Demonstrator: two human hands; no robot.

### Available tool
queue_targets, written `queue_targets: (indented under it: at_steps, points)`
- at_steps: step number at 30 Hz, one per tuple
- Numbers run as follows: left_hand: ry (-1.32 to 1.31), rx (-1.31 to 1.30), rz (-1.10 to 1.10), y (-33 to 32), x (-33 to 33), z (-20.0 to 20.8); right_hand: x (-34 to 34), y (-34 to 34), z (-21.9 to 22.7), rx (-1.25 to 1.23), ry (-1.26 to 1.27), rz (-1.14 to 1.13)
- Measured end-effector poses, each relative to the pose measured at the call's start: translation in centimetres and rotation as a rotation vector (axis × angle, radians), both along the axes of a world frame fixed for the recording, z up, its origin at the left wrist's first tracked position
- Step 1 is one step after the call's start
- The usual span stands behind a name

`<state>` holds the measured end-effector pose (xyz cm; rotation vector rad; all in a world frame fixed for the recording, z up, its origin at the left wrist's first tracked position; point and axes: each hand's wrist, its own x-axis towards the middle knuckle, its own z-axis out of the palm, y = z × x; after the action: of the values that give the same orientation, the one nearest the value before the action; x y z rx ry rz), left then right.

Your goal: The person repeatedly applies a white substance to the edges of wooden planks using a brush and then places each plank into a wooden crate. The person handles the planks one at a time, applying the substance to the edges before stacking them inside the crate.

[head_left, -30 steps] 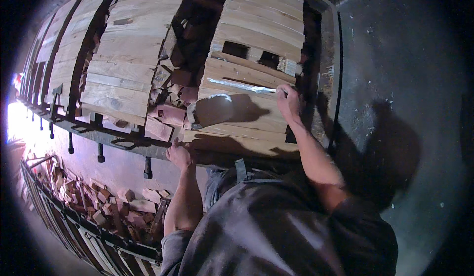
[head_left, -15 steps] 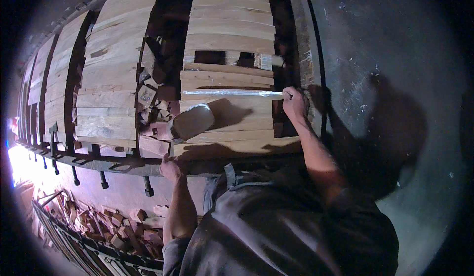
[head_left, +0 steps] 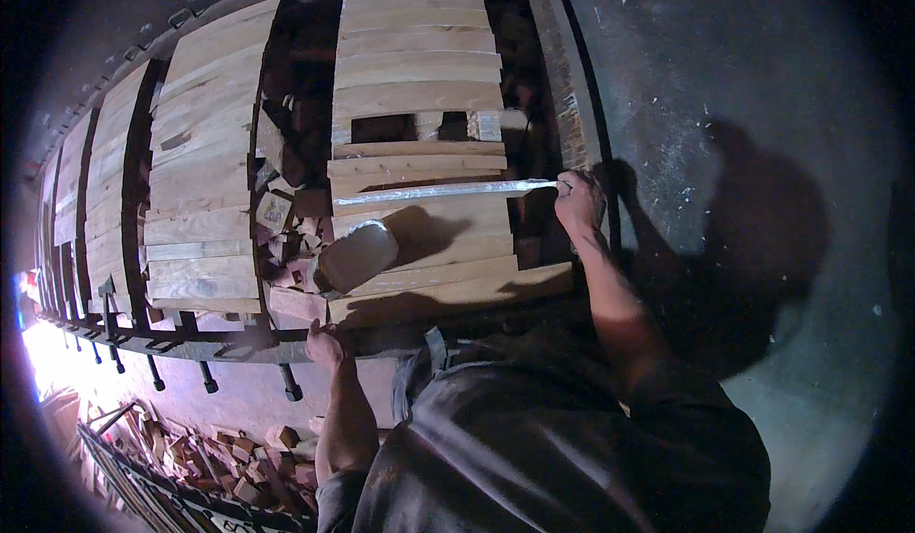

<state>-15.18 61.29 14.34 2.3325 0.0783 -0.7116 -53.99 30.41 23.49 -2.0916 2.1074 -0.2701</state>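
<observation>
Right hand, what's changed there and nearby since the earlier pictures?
Your right hand, fingers still closed on a thin brush-like tool, has moved right, from over the wooden panel to past its right edge. The white streak now reaches that edge. The camera view shifted too. Nothing was let go; the left hand stays at the front rail, the container on the panel.

No readable lettering or numbers, marked wood block point(head_left: 274, 211), too blurred to read
</observation>
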Motion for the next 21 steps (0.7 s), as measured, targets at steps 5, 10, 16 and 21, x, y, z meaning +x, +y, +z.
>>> queue_targets:
  at_steps: [5, 10, 16, 21]
  points:
    - [-0.021, 0.083, -0.073, 0.2, 0.3, 0.2, -1.0, -0.1, 0.3, -0.018, 0.020, -0.035]
    - [-0.072, 0.204, -0.242, 1.7, 1.1, -1.3, 0.1, 0.5, 1.2, -0.238, -0.007, 0.119]
    - [-0.038, 0.162, -0.263, 2.8, 1.3, -3.8, 4.3, 1.8, -0.6, -0.230, -0.075, 0.255]
    - [-0.003, 0.015, -0.120, 4.8, 2.0, -8.5, 10.5, 2.2, -1.3, -0.190, -0.198, 0.409]
